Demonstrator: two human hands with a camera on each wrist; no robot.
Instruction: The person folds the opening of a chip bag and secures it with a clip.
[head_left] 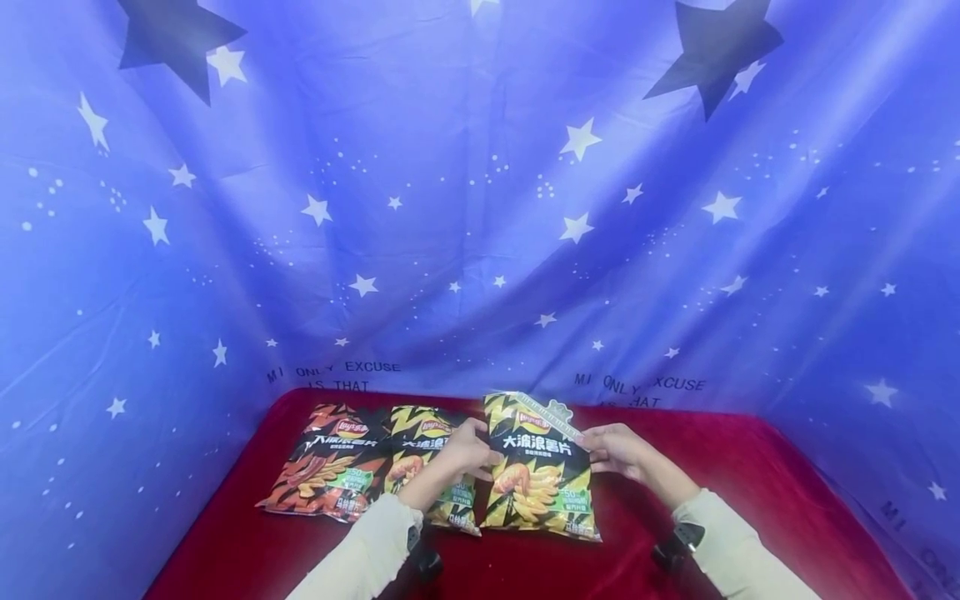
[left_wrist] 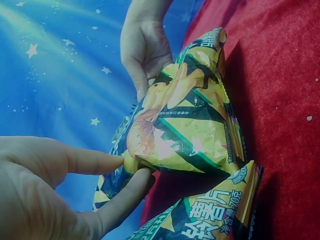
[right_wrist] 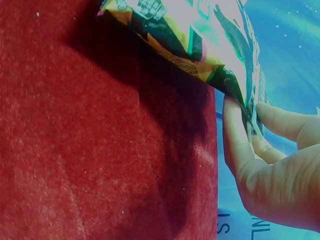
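Note:
My left hand (head_left: 463,452) pinches the left edge of a yellow and black potato chip bag (head_left: 525,492), thumb and finger meeting on it in the left wrist view. On the opposite edge my right hand (head_left: 621,450) grips the bag together with the end of a clear ruler (head_left: 553,419). The ruler slants across the bag's upper right corner and has a cartoon-shaped edge. In the right wrist view, the bag (right_wrist: 200,45) is tilted up off the cloth. A second yellow bag (head_left: 401,425) lies partly behind my left hand and forearm.
A red and black chip bag (head_left: 322,467) lies at the far left, beside the second yellow one. Red velvet cloth (head_left: 720,483) covers the table. A blue star-printed curtain (head_left: 465,250) hangs behind and along both sides.

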